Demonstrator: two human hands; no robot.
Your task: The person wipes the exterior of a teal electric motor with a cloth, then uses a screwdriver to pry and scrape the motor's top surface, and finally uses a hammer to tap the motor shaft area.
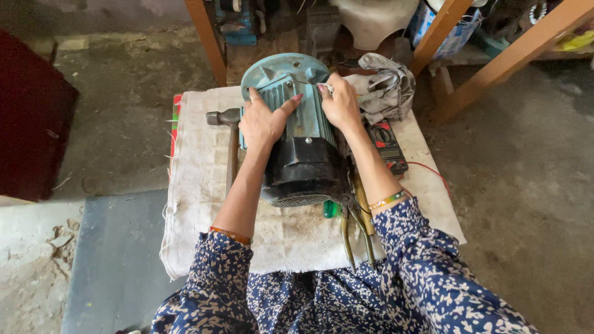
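Item: blue-green electric motor [301, 133] with black fan cover, lying centre on the cloth-covered worktop [198, 204]. Your left hand [263, 120] rests flat on its ribbed casing, grip wide and holding nothing; your right hand [339, 104] pinches something small and pale at the far end. Nearby: hammer [230, 133] left, multimeter [387, 143] and grey rag [387, 86] right, pliers [356, 232] near.

A blue-green finned electric motor [291, 117] with a black fan cover lies lengthwise on white cloth.
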